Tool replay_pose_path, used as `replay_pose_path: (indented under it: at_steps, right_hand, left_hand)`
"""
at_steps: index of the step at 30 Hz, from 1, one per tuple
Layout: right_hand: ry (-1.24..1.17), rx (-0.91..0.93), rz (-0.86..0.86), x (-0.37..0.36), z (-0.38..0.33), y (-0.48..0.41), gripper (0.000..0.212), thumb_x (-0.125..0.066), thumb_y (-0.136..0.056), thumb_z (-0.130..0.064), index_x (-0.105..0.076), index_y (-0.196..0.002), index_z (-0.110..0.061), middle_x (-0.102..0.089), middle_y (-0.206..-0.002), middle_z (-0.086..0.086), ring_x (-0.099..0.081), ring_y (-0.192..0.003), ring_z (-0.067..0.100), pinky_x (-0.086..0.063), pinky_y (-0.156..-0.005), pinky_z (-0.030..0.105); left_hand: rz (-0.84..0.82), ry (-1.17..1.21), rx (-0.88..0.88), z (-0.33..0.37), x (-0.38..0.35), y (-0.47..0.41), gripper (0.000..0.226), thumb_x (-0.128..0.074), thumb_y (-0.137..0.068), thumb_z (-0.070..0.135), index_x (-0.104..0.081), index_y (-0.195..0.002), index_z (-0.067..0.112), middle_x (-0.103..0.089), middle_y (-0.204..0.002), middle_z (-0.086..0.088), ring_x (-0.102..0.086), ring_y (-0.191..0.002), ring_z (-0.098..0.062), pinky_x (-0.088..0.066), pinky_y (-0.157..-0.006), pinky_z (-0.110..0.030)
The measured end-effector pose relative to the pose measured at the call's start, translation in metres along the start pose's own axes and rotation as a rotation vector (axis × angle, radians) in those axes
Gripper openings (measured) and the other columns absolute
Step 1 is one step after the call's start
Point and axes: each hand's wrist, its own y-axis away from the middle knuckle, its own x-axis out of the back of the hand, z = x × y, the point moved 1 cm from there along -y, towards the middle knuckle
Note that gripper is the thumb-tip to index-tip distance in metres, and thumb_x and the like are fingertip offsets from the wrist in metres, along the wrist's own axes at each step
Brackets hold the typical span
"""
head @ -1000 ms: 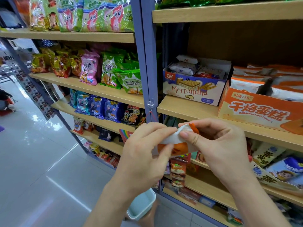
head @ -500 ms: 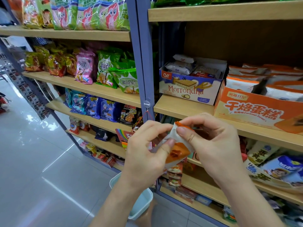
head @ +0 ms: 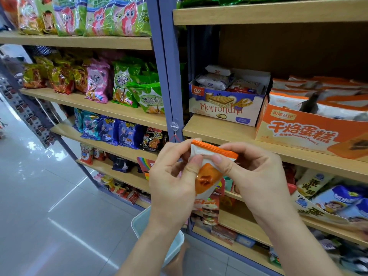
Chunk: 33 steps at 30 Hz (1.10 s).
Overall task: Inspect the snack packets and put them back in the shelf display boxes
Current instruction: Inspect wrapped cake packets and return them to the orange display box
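Orange and white everywhere.
The packet (head: 207, 180) is white with an orange top strip and orange cake print; the display box (head: 288, 134) is orange and cream.

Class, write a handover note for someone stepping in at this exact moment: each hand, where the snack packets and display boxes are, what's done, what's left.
Left hand: pinches the packet's upper left corner, thumb in front.
Right hand: pinches its upper right edge, just under the orange seal.
Orange-and-white packet: held upright in front of the shelf, lower than the boxes, touching neither.
Orange display box: on that shelf, upper right, holding similar packets. Morrondna box stands beside it, to its left.
Done: this packet is out and under inspection.
Left: finish checking it, then put it back, probably in the orange box, whose colours match.
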Motion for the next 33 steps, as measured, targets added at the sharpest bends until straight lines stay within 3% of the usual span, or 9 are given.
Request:
replay_pose_path:
  at_steps: [3, 8, 11, 14, 19, 26, 30, 33]
  right_hand:
    - [-0.054, -0.006, 0.031, 0.0, 0.0, 0.001, 0.006, -0.075, -0.07, -0.027, -0.074, -0.076, -0.027, -0.073, -0.084, -0.006, -0.069, -0.083, 0.011, -0.058, -0.066, 0.024]
    - [-0.029, -0.003, 0.015, -0.004, 0.0, 0.003, 0.007, -0.077, -0.07, -0.023, -0.074, -0.076, -0.021, -0.072, -0.079, -0.002, -0.068, -0.077, 0.01, -0.055, -0.063, 0.02]
    - [-0.121, -0.019, 0.0, -0.005, -0.001, 0.004, 0.008, -0.075, -0.07, -0.022, -0.075, -0.078, -0.021, -0.072, -0.078, -0.002, -0.068, -0.076, 0.007, -0.053, -0.062, 0.017]
    - [-0.223, -0.055, -0.023, -0.006, -0.002, 0.005, 0.015, -0.07, -0.07, -0.03, -0.078, -0.083, -0.028, -0.075, -0.084, -0.005, -0.07, -0.083, 0.007, -0.055, -0.065, 0.018]
    - [-0.249, -0.069, -0.051, -0.011, -0.001, 0.006, 0.016, -0.064, -0.073, -0.036, -0.077, -0.079, -0.042, -0.076, -0.084, -0.007, -0.072, -0.085, 0.008, -0.056, -0.064, 0.021]
    - [-0.371, -0.079, -0.12, -0.008, 0.001, 0.001, 0.013, -0.072, -0.063, -0.031, -0.079, -0.073, -0.026, -0.075, -0.08, 0.001, -0.071, -0.078, 0.015, -0.056, -0.064, 0.025]
    - [-0.33, -0.041, -0.128, -0.005, 0.002, -0.003, 0.009, -0.073, -0.064, -0.025, -0.078, -0.069, -0.02, -0.073, -0.074, 0.001, -0.07, -0.072, 0.015, -0.055, -0.061, 0.024]
    - [-0.187, 0.044, -0.109, -0.003, 0.004, -0.006, 0.007, -0.076, -0.066, -0.024, -0.077, -0.07, -0.017, -0.071, -0.073, 0.002, -0.068, -0.07, 0.014, -0.055, -0.06, 0.024]
  left_hand:
    - [-0.072, 0.072, 0.026, 0.0, 0.001, 0.0, 0.016, -0.066, -0.089, 0.025, -0.069, -0.103, 0.019, -0.061, -0.095, -0.008, -0.065, -0.086, -0.017, -0.056, -0.065, -0.024]
    - [-0.04, -0.067, -0.007, 0.0, 0.007, -0.005, 0.012, -0.071, -0.081, 0.039, -0.071, -0.088, 0.029, -0.067, -0.086, -0.005, -0.067, -0.082, -0.03, -0.06, -0.066, -0.042]
    - [-0.002, -0.044, -0.066, 0.004, 0.008, -0.006, 0.009, -0.077, -0.082, 0.03, -0.072, -0.084, 0.022, -0.069, -0.081, -0.004, -0.068, -0.078, -0.022, -0.057, -0.064, -0.031]
    - [0.068, 0.081, -0.013, 0.007, 0.007, -0.006, 0.006, -0.073, -0.079, 0.017, -0.069, -0.08, 0.012, -0.069, -0.074, 0.002, -0.066, -0.068, -0.006, -0.052, -0.058, -0.016]
    - [0.111, 0.17, 0.06, 0.008, 0.008, -0.006, 0.006, -0.067, -0.077, 0.016, -0.07, -0.073, 0.02, -0.069, -0.069, 0.005, -0.066, -0.066, -0.005, -0.052, -0.057, -0.016]
    - [0.094, 0.182, 0.073, 0.008, 0.009, -0.006, 0.003, -0.065, -0.078, 0.016, -0.067, -0.078, 0.013, -0.069, -0.069, 0.007, -0.065, -0.066, -0.003, -0.051, -0.059, -0.014]
    - [0.008, 0.157, 0.061, 0.004, 0.014, -0.007, 0.002, -0.068, -0.082, 0.012, -0.067, -0.084, 0.013, -0.069, -0.074, 0.008, -0.065, -0.071, -0.004, -0.051, -0.062, -0.014]
    - [-0.154, -0.062, -0.094, 0.003, 0.026, -0.014, 0.004, -0.073, -0.085, 0.021, -0.07, -0.088, 0.019, -0.067, -0.086, 0.008, -0.064, -0.084, -0.014, -0.05, -0.071, -0.022]
